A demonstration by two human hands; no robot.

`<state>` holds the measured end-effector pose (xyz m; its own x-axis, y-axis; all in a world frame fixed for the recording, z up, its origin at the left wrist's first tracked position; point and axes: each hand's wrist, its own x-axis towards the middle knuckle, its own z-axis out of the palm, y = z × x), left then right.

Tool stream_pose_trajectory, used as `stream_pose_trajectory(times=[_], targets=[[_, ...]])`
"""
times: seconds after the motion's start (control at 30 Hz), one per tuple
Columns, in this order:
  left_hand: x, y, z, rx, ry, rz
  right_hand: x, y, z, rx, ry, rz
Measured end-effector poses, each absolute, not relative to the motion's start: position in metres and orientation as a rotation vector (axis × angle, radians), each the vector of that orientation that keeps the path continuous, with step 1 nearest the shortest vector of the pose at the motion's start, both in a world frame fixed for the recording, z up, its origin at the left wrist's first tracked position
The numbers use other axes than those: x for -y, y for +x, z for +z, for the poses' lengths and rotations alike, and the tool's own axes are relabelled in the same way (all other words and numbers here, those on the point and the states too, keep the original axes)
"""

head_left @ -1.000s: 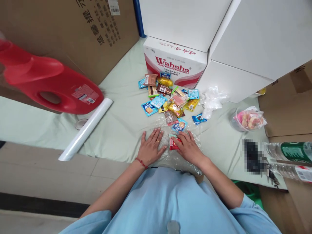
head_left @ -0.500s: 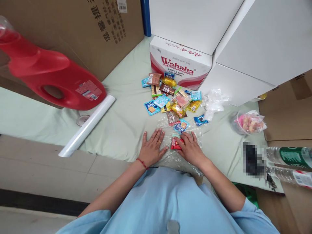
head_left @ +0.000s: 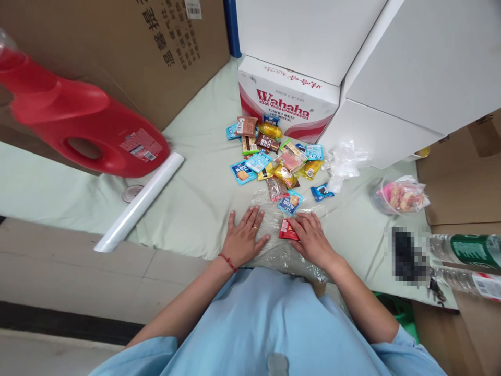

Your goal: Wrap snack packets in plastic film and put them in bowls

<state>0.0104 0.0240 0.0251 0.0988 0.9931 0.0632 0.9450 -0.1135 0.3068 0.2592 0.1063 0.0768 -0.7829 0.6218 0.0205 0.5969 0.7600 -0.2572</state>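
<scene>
Head view: left fingers [head_left: 247,219] spread, right fingers [head_left: 308,225] partly hiding a red packet [head_left: 286,230], grip unclear.

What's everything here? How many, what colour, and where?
Snack packets: many, multicoloured, heaped centre
Red packet: one, red, nearer person
Clear film: some, transparent, near edge
Cloth: one, pale green, across middle
Crumpled plastic: some, whitish, right
Wahaha carton: one, white-red, behind heap
White units: several, white, behind
Cardboard boxes: two-plus, brown, both sides
Post: one, blue, back
Jug: one, red, left
Roll: one, white, left
Disc: one, greyish, beside roll
Filled tub: one, clear, right
Bottles: two, clear, far right
Keys: some, dark, right
Green object: one, green, below right
Shirt: one, blue, front
Left hand: one, flat at film's edge
Right hand: one, touching red packet
</scene>
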Motion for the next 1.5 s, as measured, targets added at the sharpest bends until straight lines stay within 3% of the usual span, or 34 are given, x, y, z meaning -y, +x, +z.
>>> stream_pose_trajectory(times=[0.17,0.43,0.73,0.97,1.13,1.3,1.5], targets=[[-0.024,0.011,0.028,-1.952,2.178,0.364,-0.106,0.252,0.091,2.803,-0.957,0.331],[-0.023,0.007,0.027,-1.954,2.199,0.342,-0.099,0.235,0.056,2.927,-0.867,0.347],[-0.022,0.006,0.025,-1.979,2.186,0.353,-0.100,0.240,0.051,2.895,-0.940,0.329],[-0.014,-0.015,0.026,-1.914,2.215,0.504,-0.092,0.259,0.065,2.743,-0.904,0.485],[0.003,-0.035,0.043,-1.678,2.345,0.686,-0.076,0.306,0.087,2.573,-0.760,0.820],[0.024,-0.045,0.052,-1.301,2.366,0.409,-0.049,0.338,0.077,2.699,-0.762,0.872],[0.018,-0.051,0.045,-1.332,2.255,0.390,-0.050,0.338,0.062,2.641,-0.797,0.855]])
